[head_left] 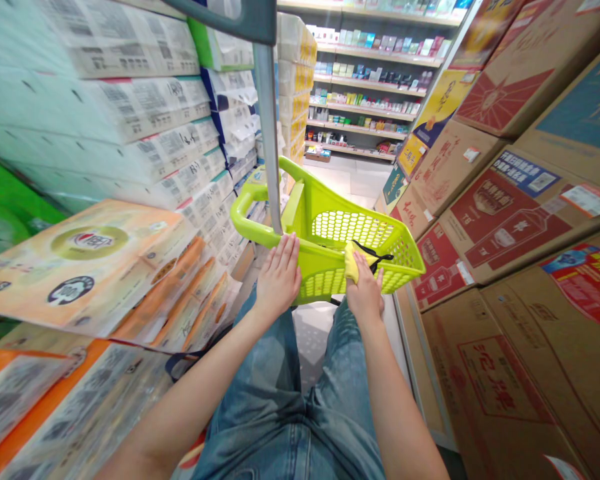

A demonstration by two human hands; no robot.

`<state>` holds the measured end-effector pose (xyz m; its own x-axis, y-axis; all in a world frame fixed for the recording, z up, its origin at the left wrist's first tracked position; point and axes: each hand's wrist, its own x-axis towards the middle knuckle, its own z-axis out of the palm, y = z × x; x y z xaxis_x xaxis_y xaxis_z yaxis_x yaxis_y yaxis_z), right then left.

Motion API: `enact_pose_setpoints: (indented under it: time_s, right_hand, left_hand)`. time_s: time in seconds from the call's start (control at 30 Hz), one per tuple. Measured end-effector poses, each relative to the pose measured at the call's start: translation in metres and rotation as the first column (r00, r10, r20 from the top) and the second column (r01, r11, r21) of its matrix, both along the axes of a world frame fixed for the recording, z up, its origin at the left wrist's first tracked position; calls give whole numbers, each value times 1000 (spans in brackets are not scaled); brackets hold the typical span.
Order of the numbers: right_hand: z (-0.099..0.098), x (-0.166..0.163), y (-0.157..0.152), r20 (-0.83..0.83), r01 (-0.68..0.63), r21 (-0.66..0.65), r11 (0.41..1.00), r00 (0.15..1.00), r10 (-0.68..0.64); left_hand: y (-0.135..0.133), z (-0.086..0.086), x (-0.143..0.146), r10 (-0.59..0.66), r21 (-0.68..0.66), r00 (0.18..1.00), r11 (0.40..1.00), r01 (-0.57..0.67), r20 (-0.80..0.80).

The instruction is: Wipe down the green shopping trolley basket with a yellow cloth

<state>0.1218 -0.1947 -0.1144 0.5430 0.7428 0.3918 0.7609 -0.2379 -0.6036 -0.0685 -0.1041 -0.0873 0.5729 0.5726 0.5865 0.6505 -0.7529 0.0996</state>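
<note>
A lime-green shopping basket (325, 263) with perforated sides stands in front of my knees, tilted in view. A long grey handle (269, 133) rises from its left end. My left hand (280, 275) lies with stretched fingers flat on the basket's near rim, beside the foot of the handle. Farther right along that rim, my right hand (364, 290) is closed on a yellow cloth (351, 261), pressing it to the basket. Black straps or a dark strip (375, 255) show beside the cloth; what they belong to I cannot tell.
Stacked packs (145, 107) wrapped in plastic line the left side, with an orange carton (80, 260) close to my left arm. Cardboard boxes (510, 207) are piled on the right. Shelves of small packages (370, 87) stand at the aisle's far end.
</note>
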Motion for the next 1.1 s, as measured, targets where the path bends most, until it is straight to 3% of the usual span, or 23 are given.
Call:
enact_pose_setpoints:
  time_s: [0.23,0.37,0.47,0.63,0.77,0.83,0.97,1.1]
  right_hand:
    - [42,-70,41,82,-300,3,954,951,299]
    - [41,-68,36,80,-314,9,949,947,312]
    - [25,-44,22,80,-273,-10,962,959,272]
    - [2,0,-5,32,-96,-47,994,995,97]
    - [4,6,-9,3,74,-93,993,997,-74]
    - [11,-6,-1,4,93,-117,989,996,-93]
    - [34,-46,24,37,-110,-91,990,993,113]
    - [47,-75,39,63,-297,-8,955,953,297]
  left_hand:
    - [0,1,-2,-2,7,1000,1000,2,-31]
    - [0,1,-2,2,14,999,1000,-2,-37]
    - [0,0,0,12,18,1000,1000,-12,-18]
    - [-1,0,1,14,10,1000,1000,-14,-10]
    - [0,-1,1,16,11,1000,1000,-16,-16]
    - [0,-1,1,20,15,1000,1000,-19,-19]
    - [-1,-1,1,21,21,999,1000,-21,-26]
    - [-1,0,-1,13,23,999,1000,-12,-49]
